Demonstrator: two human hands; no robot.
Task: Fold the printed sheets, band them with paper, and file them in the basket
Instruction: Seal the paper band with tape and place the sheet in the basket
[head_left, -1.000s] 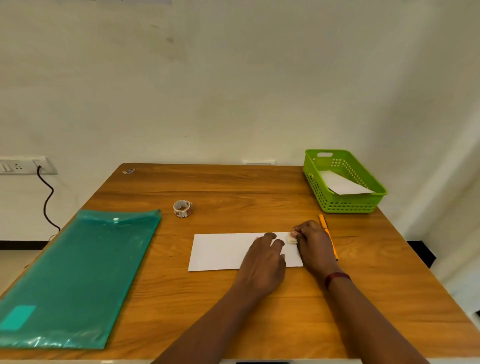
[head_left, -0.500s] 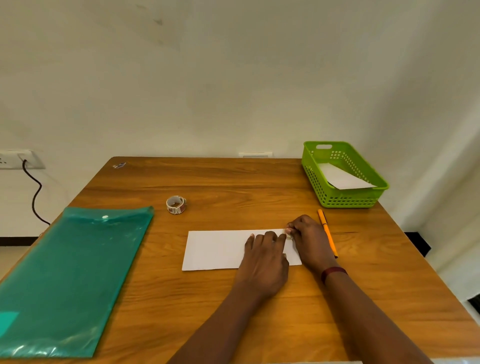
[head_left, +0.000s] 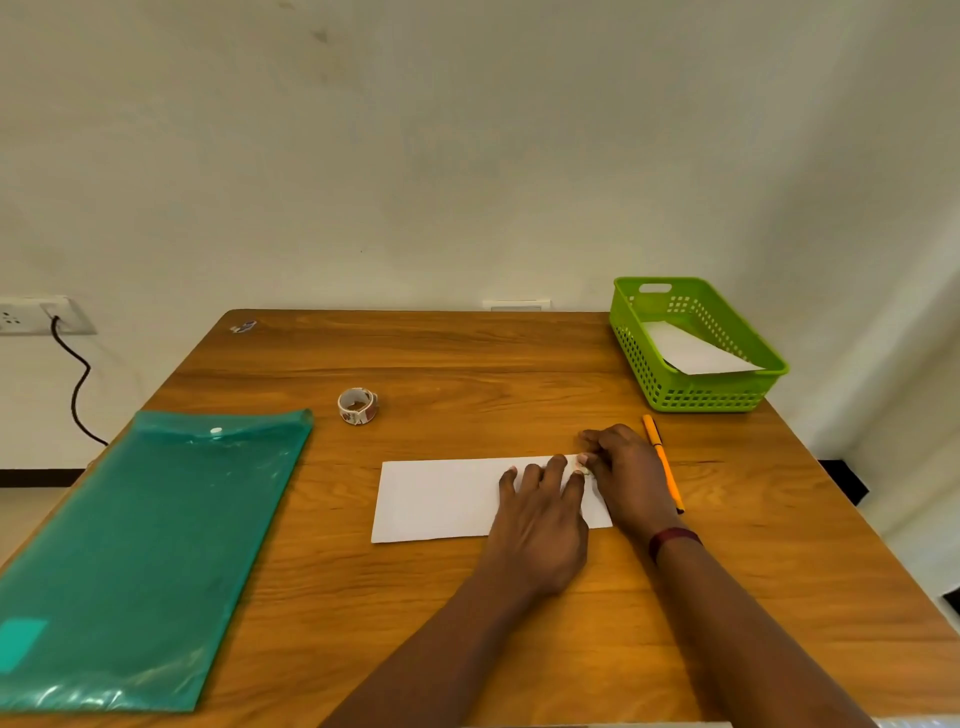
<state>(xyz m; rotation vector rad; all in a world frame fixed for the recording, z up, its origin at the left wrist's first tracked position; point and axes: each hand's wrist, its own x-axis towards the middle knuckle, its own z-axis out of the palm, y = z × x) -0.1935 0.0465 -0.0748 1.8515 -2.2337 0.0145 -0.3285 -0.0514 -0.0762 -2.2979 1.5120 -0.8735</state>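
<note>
Wood-grain laminate, warm orange-brown, covers the table (head_left: 467, 353), which is pushed against a plain off-white wall (head_left: 467, 156). At 9 o'clock on that wall sits a white socket plate (head_left: 31, 316) with a black cable (head_left: 78, 379) hanging down from it.

Translucent teal plastic makes up a long, glossy folder (head_left: 145, 545) lying flat at 8 o'clock, with a white snap button (head_left: 216, 431) near its far edge. A small roll of tape (head_left: 357, 406) stands at 11 o'clock, well apart from everything else.

The folded sheet (head_left: 441, 499), a smooth white oblong, lies flat near the table's middle, long side running 9 to 3. The left hand (head_left: 540, 525) rests palm-down on its right half, fingers straight and slightly spread, pressing the paper. Just beside it, at the sheet's far right corner, the right hand (head_left: 631, 478) has its fingers curled, the tips pinching a small pale scrap (head_left: 584, 470) against the paper edge; whether it is tape or paper is too small to tell. A dark red band (head_left: 672, 539) circles that wrist.

An orange pen (head_left: 665, 467) lies on the wood touching the right hand's outer side. At 2 o'clock stands a lime-green perforated plastic basket (head_left: 701, 395), holding another white sheet (head_left: 691, 351) tilted against its wall.
</note>
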